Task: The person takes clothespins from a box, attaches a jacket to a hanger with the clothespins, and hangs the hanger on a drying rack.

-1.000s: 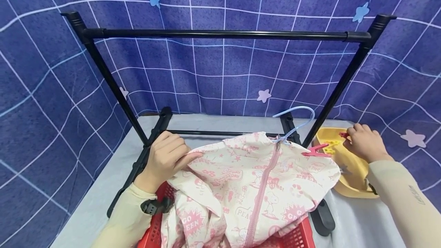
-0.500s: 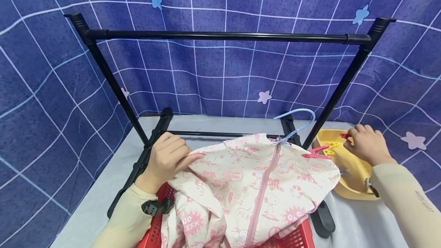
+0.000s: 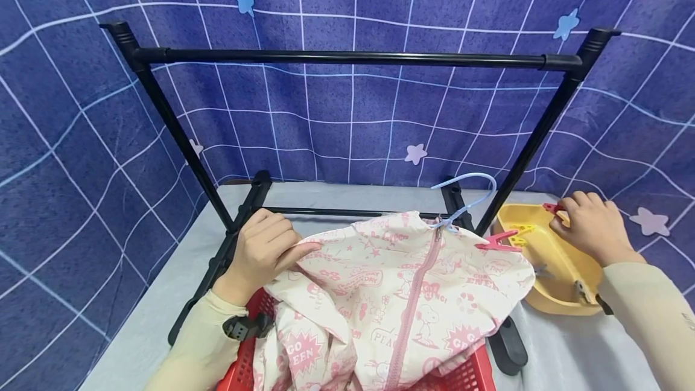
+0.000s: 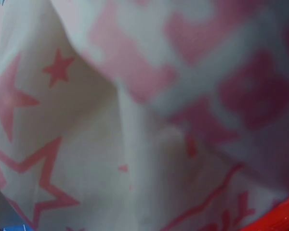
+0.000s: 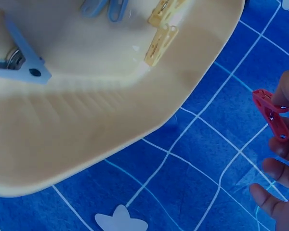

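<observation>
My left hand (image 3: 265, 252) grips the upper left edge of a white zip jacket (image 3: 369, 294) with pink print. A light-blue hanger (image 3: 483, 196) has its hook sticking out at the jacket's collar. On the jacket's right shoulder sits a pink clothespin (image 3: 499, 241). My right hand (image 3: 594, 226) is over the far right part of a yellow basin (image 3: 567, 309), pinching a red clothespin (image 5: 270, 115) between thumb and forefinger. In the right wrist view its other fingers are loosely bent. Jacket fabric fills the left wrist view and hides the left fingers.
Yellow clothespins (image 3: 520, 233) and blue clothespins (image 5: 26, 60) lie in the basin. Beneath the jacket is a red basket (image 3: 472, 373). A black rack (image 3: 347, 57) stands behind, its foot (image 3: 507, 346) reaching forward between basket and basin. A blue curtain (image 3: 347, 119) hangs behind.
My right hand has shifted slightly to the right over the basin, carrying the red clothespin along. The left hand and the jacket stay almost where they were.
</observation>
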The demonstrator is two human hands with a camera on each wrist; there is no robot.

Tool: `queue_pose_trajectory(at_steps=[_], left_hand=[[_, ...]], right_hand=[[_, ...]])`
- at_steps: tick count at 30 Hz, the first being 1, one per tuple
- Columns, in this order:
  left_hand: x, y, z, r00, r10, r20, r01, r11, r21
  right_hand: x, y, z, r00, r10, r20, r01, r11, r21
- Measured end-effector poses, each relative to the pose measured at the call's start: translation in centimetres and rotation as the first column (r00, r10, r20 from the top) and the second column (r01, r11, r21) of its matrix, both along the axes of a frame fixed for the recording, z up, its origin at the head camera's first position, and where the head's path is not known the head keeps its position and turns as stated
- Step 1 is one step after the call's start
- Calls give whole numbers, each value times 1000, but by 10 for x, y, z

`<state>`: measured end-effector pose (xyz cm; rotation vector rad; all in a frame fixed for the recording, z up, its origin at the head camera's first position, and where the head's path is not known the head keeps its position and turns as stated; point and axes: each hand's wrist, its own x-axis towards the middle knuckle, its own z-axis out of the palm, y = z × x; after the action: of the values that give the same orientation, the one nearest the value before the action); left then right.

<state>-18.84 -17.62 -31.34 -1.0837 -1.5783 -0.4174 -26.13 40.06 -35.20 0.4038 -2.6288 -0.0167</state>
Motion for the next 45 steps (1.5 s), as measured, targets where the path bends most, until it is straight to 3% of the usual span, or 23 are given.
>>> queue_pose_trajectory(at_steps=[14, 23, 30, 40, 45], left_hand=[[2, 1, 0, 1000, 0, 9, 0, 1000, 4], [2, 1, 0, 1000, -5, 2, 5, 1000, 10], [1, 2, 0, 1000, -10, 1, 10, 1000, 13], [0, 1, -1, 1000, -1, 3, 1, 1000, 6], [1, 1, -2, 1000, 3, 16, -3, 1000, 2]], right_hand=[[9, -3, 13, 993, 73, -89, -74, 997, -12], [9, -23, 29, 964, 156, -214, -163, 986, -16], [14, -38, 41, 950, 194, -245, -206, 978, -25], [18, -48, 57, 874, 265, -407, -284, 959, 14], [21, -51, 65, 853, 273, -445, -296, 955, 19]])
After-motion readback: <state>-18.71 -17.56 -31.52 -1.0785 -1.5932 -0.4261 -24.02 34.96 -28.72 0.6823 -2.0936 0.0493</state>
